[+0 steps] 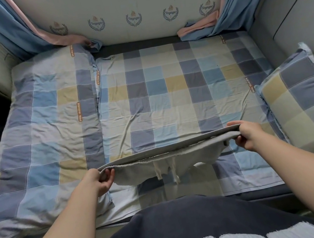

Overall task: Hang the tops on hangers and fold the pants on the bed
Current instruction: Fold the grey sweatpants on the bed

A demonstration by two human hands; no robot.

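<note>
Grey pants (165, 161) hang stretched by the waistband over the near part of the bed (169, 100), two white drawstrings dangling from the middle. My left hand (99, 179) grips the waistband's left end and my right hand (246, 135) grips its right end, a little higher. The legs of the pants drop out of sight behind the waistband. No tops or hangers are in view.
A folded checkered quilt (41, 138) covers the bed's left side and a matching pillow (305, 104) leans at the right. Blue and pink curtains (18, 27) hang at both far corners beside the padded wall (132, 4).
</note>
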